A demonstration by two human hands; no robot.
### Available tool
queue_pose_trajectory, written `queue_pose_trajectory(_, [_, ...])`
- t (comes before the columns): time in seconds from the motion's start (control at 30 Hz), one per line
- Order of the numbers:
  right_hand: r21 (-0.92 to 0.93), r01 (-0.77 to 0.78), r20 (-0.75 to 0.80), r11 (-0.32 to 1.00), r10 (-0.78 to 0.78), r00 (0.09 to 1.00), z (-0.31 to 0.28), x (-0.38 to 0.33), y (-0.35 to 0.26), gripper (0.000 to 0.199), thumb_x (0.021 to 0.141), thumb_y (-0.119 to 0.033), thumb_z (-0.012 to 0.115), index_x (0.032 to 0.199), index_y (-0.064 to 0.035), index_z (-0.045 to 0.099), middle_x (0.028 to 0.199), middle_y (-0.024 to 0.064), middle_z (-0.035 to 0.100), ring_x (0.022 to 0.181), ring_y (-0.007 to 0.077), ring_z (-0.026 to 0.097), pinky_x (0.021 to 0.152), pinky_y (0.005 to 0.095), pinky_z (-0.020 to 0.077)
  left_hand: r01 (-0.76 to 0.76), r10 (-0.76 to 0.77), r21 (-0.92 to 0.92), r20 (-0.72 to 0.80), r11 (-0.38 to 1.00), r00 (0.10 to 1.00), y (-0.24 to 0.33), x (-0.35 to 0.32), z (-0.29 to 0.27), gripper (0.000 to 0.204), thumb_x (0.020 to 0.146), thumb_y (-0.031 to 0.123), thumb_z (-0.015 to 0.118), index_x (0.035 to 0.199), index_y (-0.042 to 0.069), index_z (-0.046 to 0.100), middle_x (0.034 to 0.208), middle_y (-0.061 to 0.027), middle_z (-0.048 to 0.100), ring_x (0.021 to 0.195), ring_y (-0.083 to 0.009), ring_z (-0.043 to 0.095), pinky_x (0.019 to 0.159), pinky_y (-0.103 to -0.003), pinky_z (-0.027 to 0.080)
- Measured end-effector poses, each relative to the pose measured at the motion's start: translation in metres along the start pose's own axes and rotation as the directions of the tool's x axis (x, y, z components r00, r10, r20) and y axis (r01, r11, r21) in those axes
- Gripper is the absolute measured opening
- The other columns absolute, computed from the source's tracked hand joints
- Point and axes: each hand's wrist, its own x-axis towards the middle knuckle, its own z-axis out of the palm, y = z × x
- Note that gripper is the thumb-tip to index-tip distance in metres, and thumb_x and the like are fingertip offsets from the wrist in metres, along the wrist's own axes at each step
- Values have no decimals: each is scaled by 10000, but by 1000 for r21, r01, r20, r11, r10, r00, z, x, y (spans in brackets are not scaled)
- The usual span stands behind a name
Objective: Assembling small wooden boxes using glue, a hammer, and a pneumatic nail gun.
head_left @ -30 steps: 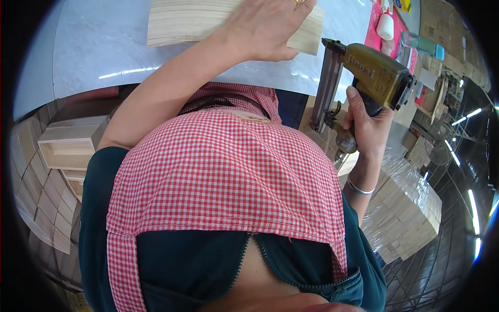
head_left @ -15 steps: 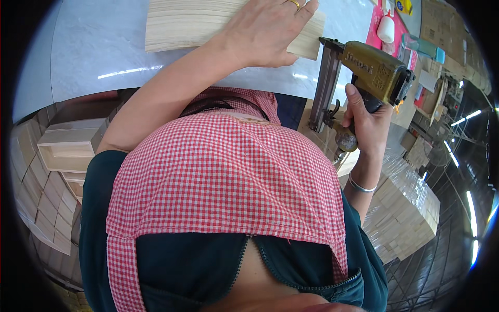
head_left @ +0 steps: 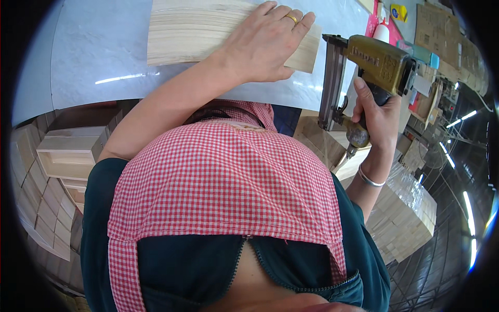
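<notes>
A pale wooden board point(head_left: 192, 34) with fine streaked grain lies on the table near its front edge. My left hand point(head_left: 267, 44) rests over the board's right part, fingers spread, with a gold ring on one finger. At the right, my right hand point(head_left: 378, 114) grips a pneumatic nail gun point(head_left: 377, 65) by its handle. The gun has a gold-brown body and a long dark magazine. Its nose points left, just beyond the board's right end and apart from it. Part of the handle is hidden by my fingers.
The table point(head_left: 99, 52) has a pale bluish top. A white squeeze bottle point(head_left: 381, 32) and a yellow packet point(head_left: 398, 13) sit at the far right. Open wooden boxes point(head_left: 70, 153) are stacked at the left. A wrapped stack of wood pieces point(head_left: 405, 218) stands at the right.
The board, my left hand and the table edge appear slightly lower in view. My right hand and the nail gun have shifted a little to the right, still in the same grip.
</notes>
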Motion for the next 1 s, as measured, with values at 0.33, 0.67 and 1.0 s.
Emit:
queue_pose_trajectory(0.33, [-42,58,18,997,-57,998,7,22,-5,242,926,-220,761,914,0,660,527,13,546,386,96,476,368,220,381,39,-39,-7,0,999,999,1,0,2,893,824,465,702,1422,-136,420,1267,-248,569,1168,-319,525,1110,-433,335])
queue_pose_trajectory(0.67, [-94,53,107,994,-43,993,-10,32,-4,264,899,-223,788,889,20,686,555,32,585,385,92,473,371,217,383,29,-29,-13,32,999,999,1,1,0,929,825,474,705,1445,-143,388,1290,-249,559,1197,-324,521,1122,-446,333])
queue_pose_trajectory(1.0, [108,-41,-263,993,68,962,-2,-30,37,261,943,-250,737,907,-8,646,558,18,556,426,104,503,408,223,407,-22,10,-38,-285,999,958,28,-2,12,673,768,395,791,1320,61,599,1363,-103,581,1195,-275,548,1063,-413,387])
